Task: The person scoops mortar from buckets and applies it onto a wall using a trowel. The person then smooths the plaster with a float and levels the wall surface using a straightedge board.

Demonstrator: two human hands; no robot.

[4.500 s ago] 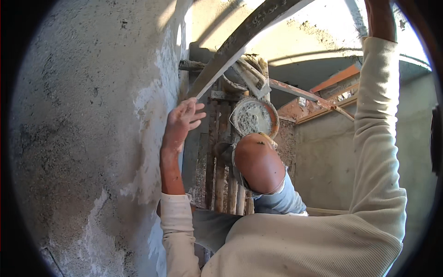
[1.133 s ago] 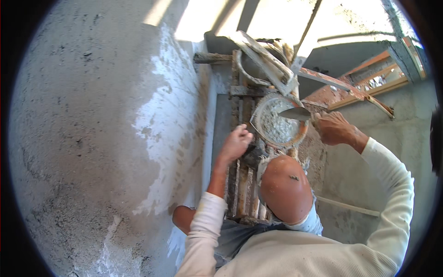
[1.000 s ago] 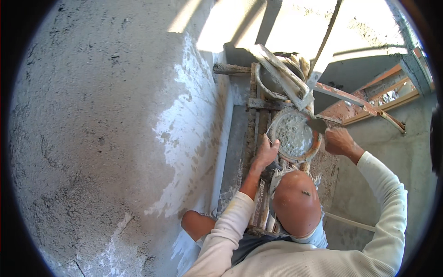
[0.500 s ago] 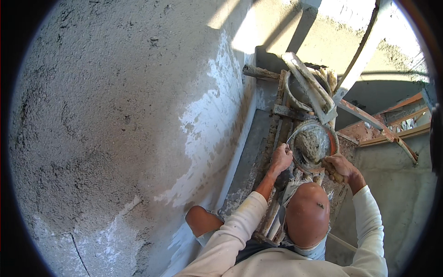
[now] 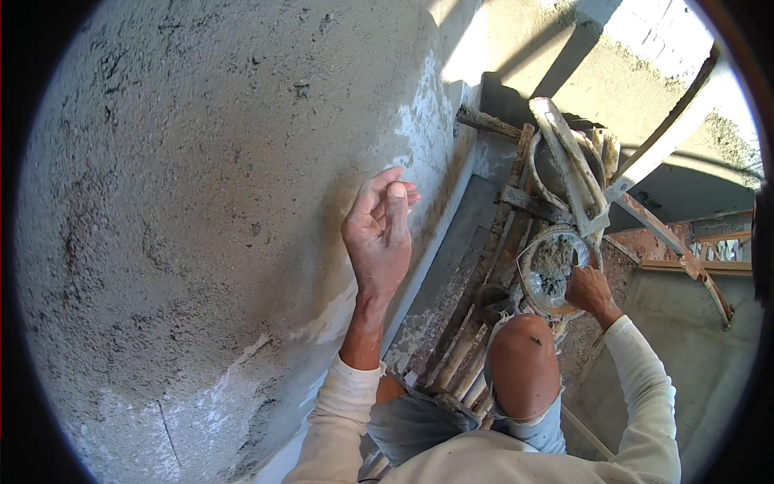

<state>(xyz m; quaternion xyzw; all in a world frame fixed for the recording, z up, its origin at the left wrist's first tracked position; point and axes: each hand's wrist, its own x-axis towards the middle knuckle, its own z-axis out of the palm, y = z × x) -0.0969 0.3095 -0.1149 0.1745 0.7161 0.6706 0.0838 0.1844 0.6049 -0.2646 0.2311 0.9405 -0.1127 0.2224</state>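
Note:
My left hand (image 5: 380, 222) is raised beside the plastered wall (image 5: 210, 202), its fingers loosely curled and the thumb apart, with nothing visible in it. Over the right side of a round bucket (image 5: 528, 282), my right hand (image 5: 592, 292) is closed, knuckles up. A small dark piece shows at its fingertips; most of what it grips is hidden, so its kind cannot be made out. Wet grey mortar (image 5: 555, 256) lies in the bucket, heaped toward the far side. The bucket stands on rough planks just beyond my bent knee (image 5: 524, 367).
Behind the bucket, a mortar-stained wooden float or board (image 5: 564, 161) rests across a second round container (image 5: 548, 173). A small dark cup (image 5: 493, 302) sits left of the bucket. Timber poles (image 5: 669, 234) slant at the right. The wall runs close along my left.
My left hand has left the bucket's wire handle and risen leftward to the wall. My right hand has moved from the bucket's near right rim to over the mortar. The view has shifted.

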